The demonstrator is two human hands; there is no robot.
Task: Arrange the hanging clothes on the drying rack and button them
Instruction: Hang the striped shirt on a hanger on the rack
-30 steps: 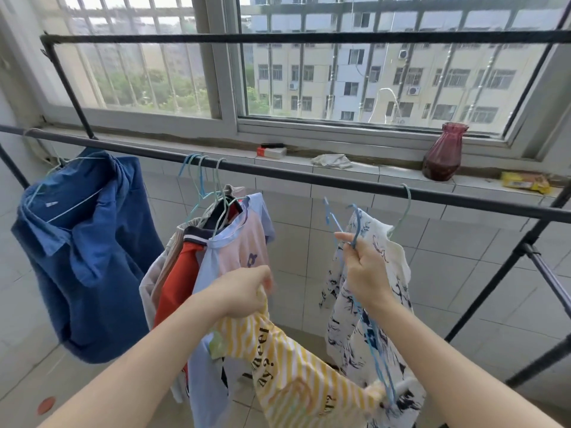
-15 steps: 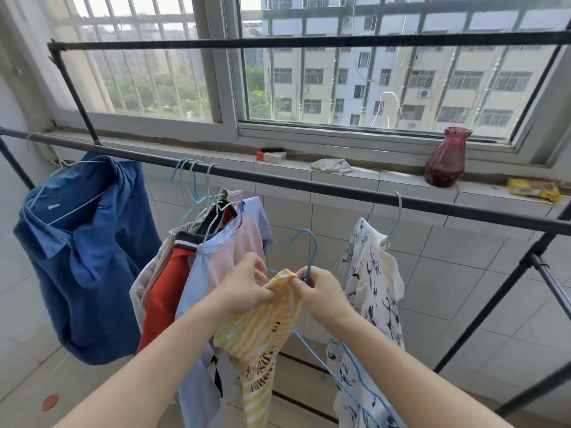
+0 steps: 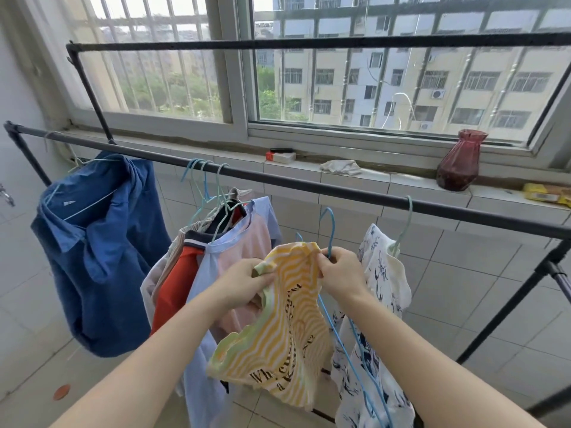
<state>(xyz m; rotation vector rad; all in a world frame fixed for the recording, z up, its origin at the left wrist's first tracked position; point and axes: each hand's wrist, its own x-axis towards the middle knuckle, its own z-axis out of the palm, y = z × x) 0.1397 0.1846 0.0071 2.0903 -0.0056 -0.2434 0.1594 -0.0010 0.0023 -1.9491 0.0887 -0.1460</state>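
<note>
Head view: left hand (image 3: 247,281) and right hand (image 3: 340,273) pinched the yellow striped top (image 3: 278,344) at its neckline, the right also gripping a blue hanger (image 3: 332,227); fitting it, then hooking the rail (image 3: 340,192), appeared yet undone.

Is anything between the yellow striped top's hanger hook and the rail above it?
Nothing visible. The blue hanger hook of the yellow striped top sits below a bare stretch of rail, between the bunched hangers and the hanger of the white printed shirt.
</note>
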